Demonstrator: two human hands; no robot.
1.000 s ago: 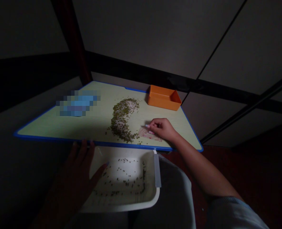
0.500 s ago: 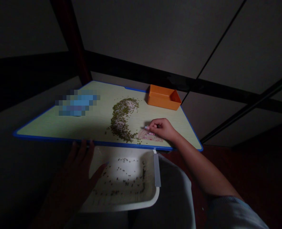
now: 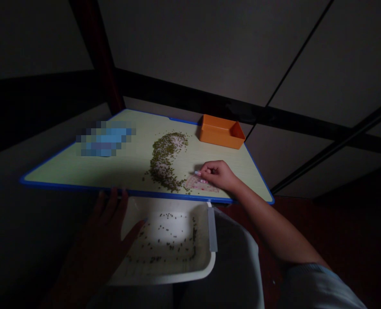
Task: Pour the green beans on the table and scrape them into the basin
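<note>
My right hand (image 3: 218, 175) is closed in a pinch over a see-through pink protractor (image 3: 196, 183), low on the right part of the pale folding table (image 3: 132, 167). A small pale bit shows at its fingertips; whether it is a nail or part of the protractor is unclear. Left of it spreads a curved heap of green beans (image 3: 160, 150) mixed with whitish grains (image 3: 163, 168). Below the table edge, my left hand (image 3: 113, 227) rests in shadow, fingers spread, at the left side of a white plastic basin (image 3: 198, 274). Its thumb reaches over the basin's inside, where scattered dark beans (image 3: 171, 246) lie.
An orange open box (image 3: 220, 135) stands at the table's back right corner. A blurred-out blue item (image 3: 108, 140) lies on the left part. The table has a blue rim (image 3: 64, 187). Behind it are pale panels (image 3: 184, 47) with dark bands.
My right hand has shifted very slightly left, and the protractor with it. The left hand, the basin and the bean heap look the same.
</note>
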